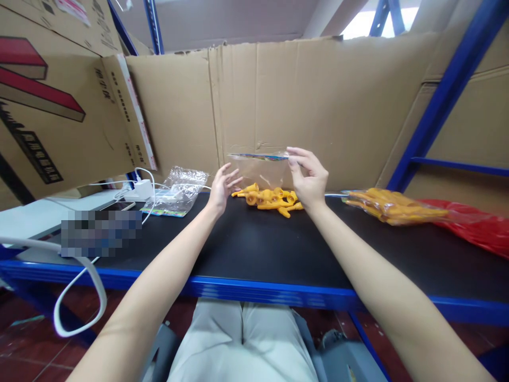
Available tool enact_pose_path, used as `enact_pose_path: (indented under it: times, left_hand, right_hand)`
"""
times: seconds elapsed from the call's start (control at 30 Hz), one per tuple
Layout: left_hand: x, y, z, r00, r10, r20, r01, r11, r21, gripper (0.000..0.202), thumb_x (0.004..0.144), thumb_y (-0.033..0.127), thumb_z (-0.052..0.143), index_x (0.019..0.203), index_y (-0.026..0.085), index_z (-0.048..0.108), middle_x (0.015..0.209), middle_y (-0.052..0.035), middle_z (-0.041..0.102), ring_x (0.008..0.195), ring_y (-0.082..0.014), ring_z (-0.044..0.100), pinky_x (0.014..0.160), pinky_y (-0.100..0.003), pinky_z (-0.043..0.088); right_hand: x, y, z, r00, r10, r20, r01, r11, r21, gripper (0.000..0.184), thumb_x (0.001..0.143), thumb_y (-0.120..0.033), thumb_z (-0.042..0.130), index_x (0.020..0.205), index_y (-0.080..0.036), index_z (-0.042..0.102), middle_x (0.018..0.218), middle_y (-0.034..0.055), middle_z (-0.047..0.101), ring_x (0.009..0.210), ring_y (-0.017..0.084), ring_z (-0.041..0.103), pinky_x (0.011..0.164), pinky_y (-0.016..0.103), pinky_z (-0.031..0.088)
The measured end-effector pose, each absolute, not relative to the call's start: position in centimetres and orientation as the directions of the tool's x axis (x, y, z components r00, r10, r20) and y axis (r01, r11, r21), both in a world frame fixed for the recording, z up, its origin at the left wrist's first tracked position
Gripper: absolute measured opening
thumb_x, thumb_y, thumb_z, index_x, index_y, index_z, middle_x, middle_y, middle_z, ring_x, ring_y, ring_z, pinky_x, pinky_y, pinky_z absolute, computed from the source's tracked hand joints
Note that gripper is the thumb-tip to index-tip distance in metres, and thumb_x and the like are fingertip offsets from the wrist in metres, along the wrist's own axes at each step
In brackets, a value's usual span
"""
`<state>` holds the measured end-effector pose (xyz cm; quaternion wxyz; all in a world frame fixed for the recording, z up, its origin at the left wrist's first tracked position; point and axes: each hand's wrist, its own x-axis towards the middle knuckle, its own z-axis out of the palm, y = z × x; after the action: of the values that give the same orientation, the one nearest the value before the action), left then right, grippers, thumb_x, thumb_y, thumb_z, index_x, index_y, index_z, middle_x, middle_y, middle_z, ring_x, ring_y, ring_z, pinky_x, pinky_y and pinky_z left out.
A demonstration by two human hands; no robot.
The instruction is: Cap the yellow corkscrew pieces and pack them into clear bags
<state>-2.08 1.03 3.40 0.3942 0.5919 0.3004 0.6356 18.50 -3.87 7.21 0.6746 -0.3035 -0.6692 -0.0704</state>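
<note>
My right hand (pixel 312 178) pinches the right end of a clear plastic bag (pixel 260 168), which has a thin colourful printed strip along its top. The bag is held up above the table and looks flat. At its left side is my left hand (pixel 221 190), fingers spread, with no firm hold on the bag that I can see. Below and behind the bag, a loose pile of orange-yellow plastic pieces (pixel 274 200) lies on the black tabletop (pixel 262 249). Some of these have a round, cup-like open end and a narrow stem; what they are is unclear.
To the right lie a clear bag (pixel 393 206) filled with similar orange pieces and a red plastic bag (pixel 473 220). On the left are another clear bag (pixel 185 185), a white charger (pixel 141 190) and a looping white cable (pixel 99 289). A cardboard wall (pixel 318 106) closes the back.
</note>
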Motion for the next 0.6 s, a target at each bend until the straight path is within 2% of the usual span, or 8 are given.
enact_pose_path:
  times: [0.1, 0.17, 0.27, 0.33, 0.4, 0.47, 0.53, 0.6]
  left_hand:
    - [-2.8, 1.0, 3.8, 0.071, 0.896, 0.437, -0.215, -0.414, 0.884, 0.046, 0.086, 0.05, 0.027, 0.114, 0.02, 0.049, 0.119, -0.0099, 0.055, 0.1, -0.0224, 0.058, 0.074, -0.037, 0.05]
    - [-3.3, 1.1, 3.6, 0.108, 0.907, 0.406, -0.193, -0.382, 0.904, 0.054, 0.084, 0.056, 0.026, 0.107, 0.017, 0.054, 0.116, -0.012, 0.056, 0.101, -0.024, 0.057, 0.075, -0.039, 0.049]
    - [-3.8, 1.2, 3.5, 0.123, 0.9, 0.418, -0.16, -0.398, 0.903, 0.055, 0.082, 0.059, 0.028, 0.107, 0.018, 0.055, 0.113, -0.012, 0.058, 0.1, -0.0245, 0.057, 0.075, -0.04, 0.049]
    - [-4.0, 1.2, 3.6, 0.12, 0.899, 0.422, -0.146, -0.405, 0.903, 0.055, 0.082, 0.06, 0.029, 0.108, 0.019, 0.055, 0.109, -0.012, 0.06, 0.097, -0.0241, 0.059, 0.074, -0.039, 0.049]
    - [-4.2, 1.2, 3.8, 0.1, 0.911, 0.4, -0.127, -0.387, 0.913, 0.054, 0.081, 0.06, 0.033, 0.107, 0.018, 0.055, 0.105, -0.0123, 0.061, 0.093, -0.0237, 0.061, 0.072, -0.037, 0.05]
    - [-4.1, 1.3, 3.7, 0.06, 0.932, 0.358, -0.134, -0.348, 0.928, 0.048, 0.079, 0.056, 0.043, 0.105, 0.017, 0.055, 0.099, -0.0113, 0.062, 0.085, -0.0224, 0.063, 0.067, -0.033, 0.05]
    - [-3.9, 1.6, 3.3, 0.028, 0.957, 0.289, -0.17, -0.281, 0.945, 0.039, 0.077, 0.047, 0.054, 0.1, 0.016, 0.055, 0.089, -0.0085, 0.063, 0.075, -0.0191, 0.065, 0.058, -0.027, 0.049]
    - [-3.5, 1.9, 2.7, -0.007, 0.977, 0.214, -0.199, -0.211, 0.957, 0.027, 0.076, 0.035, 0.059, 0.093, 0.015, 0.055, 0.075, -0.0039, 0.062, 0.062, -0.0142, 0.064, 0.049, -0.021, 0.045]
  right_hand:
    - [18.1, -5.2, 7.4, 0.017, 0.318, 0.948, 0.524, 0.804, -0.279, 0.027, 0.084, -0.041, 0.043, 0.092, -0.028, 0.065, 0.114, 0.0028, 0.057, 0.113, 0.024, 0.047, 0.093, 0.047, 0.037]
    - [17.9, -5.7, 7.2, -0.039, 0.345, 0.938, 0.539, 0.798, -0.271, 0.025, 0.084, -0.041, 0.044, 0.092, -0.029, 0.065, 0.118, 0.0011, 0.054, 0.115, 0.025, 0.045, 0.094, 0.048, 0.035]
    - [17.8, -5.9, 6.8, -0.121, 0.399, 0.909, 0.543, 0.793, -0.275, 0.024, 0.082, -0.04, 0.047, 0.083, -0.028, 0.067, 0.116, 0.0004, 0.056, 0.112, 0.024, 0.049, 0.095, 0.048, 0.034]
    - [17.8, -5.5, 6.5, -0.148, 0.44, 0.886, 0.519, 0.797, -0.309, 0.028, 0.082, -0.04, 0.046, 0.074, -0.025, 0.068, 0.106, 0.0019, 0.062, 0.105, 0.023, 0.054, 0.094, 0.045, 0.036]
    - [17.9, -4.7, 6.2, -0.132, 0.517, 0.846, 0.492, 0.775, -0.397, 0.034, 0.083, -0.041, 0.044, 0.067, -0.022, 0.067, 0.09, 0.0041, 0.066, 0.093, 0.021, 0.06, 0.089, 0.04, 0.04]
    - [18.2, -3.6, 5.8, -0.097, 0.642, 0.76, 0.472, 0.702, -0.533, 0.04, 0.082, -0.043, 0.043, 0.061, -0.018, 0.066, 0.073, 0.0058, 0.067, 0.079, 0.019, 0.062, 0.081, 0.035, 0.045]
    - [18.6, -2.2, 5.2, -0.124, 0.784, 0.608, 0.426, 0.596, -0.681, 0.039, 0.079, -0.044, 0.048, 0.058, -0.016, 0.065, 0.064, 0.0068, 0.066, 0.069, 0.018, 0.062, 0.071, 0.031, 0.047]
    - [19.1, -1.0, 4.4, -0.201, 0.892, 0.405, 0.344, 0.451, -0.823, 0.033, 0.075, -0.042, 0.055, 0.059, -0.014, 0.065, 0.067, 0.0076, 0.066, 0.063, 0.016, 0.06, 0.065, 0.028, 0.048]
